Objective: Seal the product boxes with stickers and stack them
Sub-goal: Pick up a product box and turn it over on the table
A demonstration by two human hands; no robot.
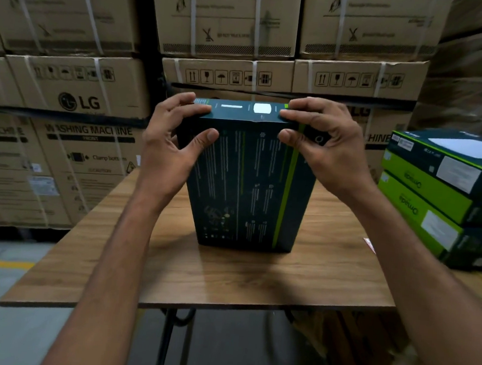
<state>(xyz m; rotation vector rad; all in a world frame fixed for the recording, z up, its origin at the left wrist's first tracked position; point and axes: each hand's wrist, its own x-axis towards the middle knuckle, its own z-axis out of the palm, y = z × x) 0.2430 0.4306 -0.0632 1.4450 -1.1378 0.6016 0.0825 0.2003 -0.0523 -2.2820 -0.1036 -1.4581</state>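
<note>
Our left hand [177,138] grips the upper left corner of a tall dark teal cardboard product box [248,180], fingers curled over its top edge and the thumb pressed flat on the near face. Our right hand [320,139] clamps the upper right corner the same way, fingers on top, thumb on the near face beside a bright green stripe that runs down the box. Between our two hands, on the top face, we see a small white sticker [262,108] near the front edge. The box stands upright on a wooden-topped table [227,278], near its middle, its near face covered in small pale print. To our right a stack of dark teal and lime green product boxes [444,193] lies flat, each with a white label. Behind the table rises a wall of large brown cardboard cartons [77,99] bound with white straps.
</note>
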